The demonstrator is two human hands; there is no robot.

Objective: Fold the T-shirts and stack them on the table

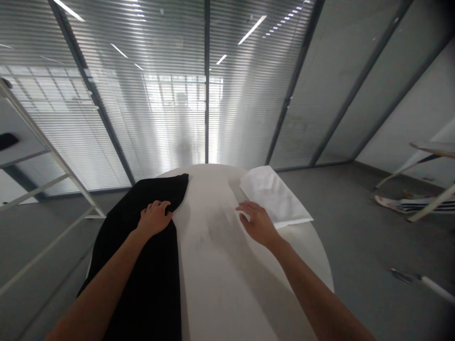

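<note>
A black cloth [142, 265] lies draped over the left side of a round white table [220, 265], hanging off its near edge. My left hand [153, 219] rests on the cloth near its right border, fingers curled down into the fabric. A white folded sheet or clear bag [273, 194] lies at the table's far right and sticks out over the rim. My right hand [256, 221] lies at the sheet's near left corner, fingers bent and touching its edge.
Glass walls with closed blinds [206, 104] stand behind the table. A white metal rack [42, 156] rises on the left. On the right, table legs [426, 189] and a striped item [419, 204] rest on the grey floor.
</note>
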